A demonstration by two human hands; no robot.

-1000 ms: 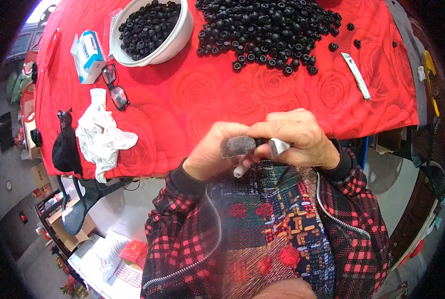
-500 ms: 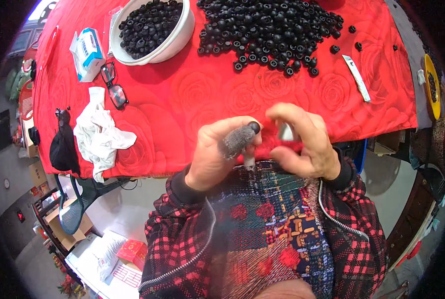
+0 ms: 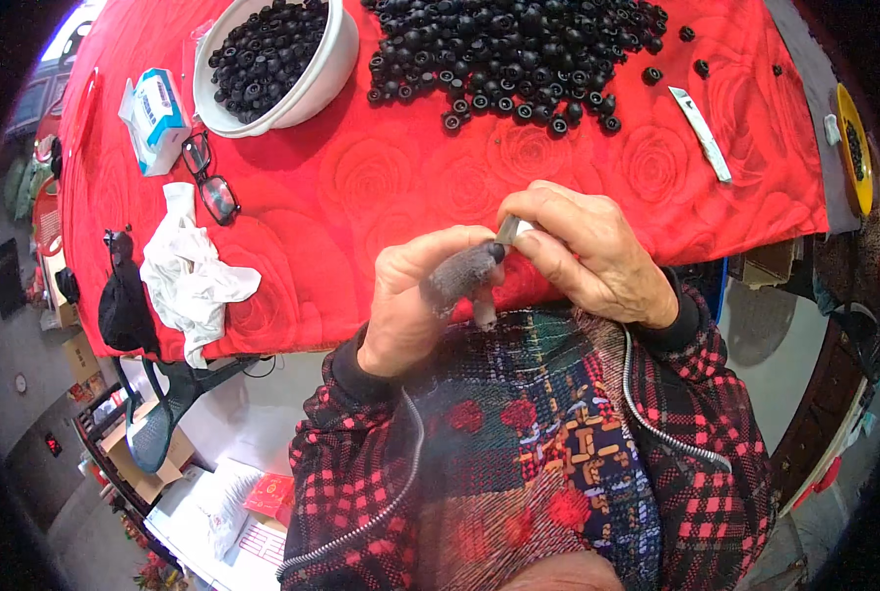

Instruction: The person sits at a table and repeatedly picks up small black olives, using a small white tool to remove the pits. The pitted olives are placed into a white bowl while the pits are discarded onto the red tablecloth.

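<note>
Head view: I am pinching a small black piece (image 3: 496,252) on my grey-sheathed left hand (image 3: 415,295) fingertip, above the red table (image 3: 381,197) edge, while my right hand (image 3: 587,251) is gripping a thin blade; steady, shallow strokes seem wisest.

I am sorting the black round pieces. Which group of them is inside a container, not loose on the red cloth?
The group at upper left, inside the white bowl. The larger pile of black pieces lies loose on the cloth.

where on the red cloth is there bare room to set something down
Bare red tablecloth lies between the white bowl, the eyeglasses and the hands. Another patch sits below the white-handled tool. The far middle is crowded with loose black beads.
</note>
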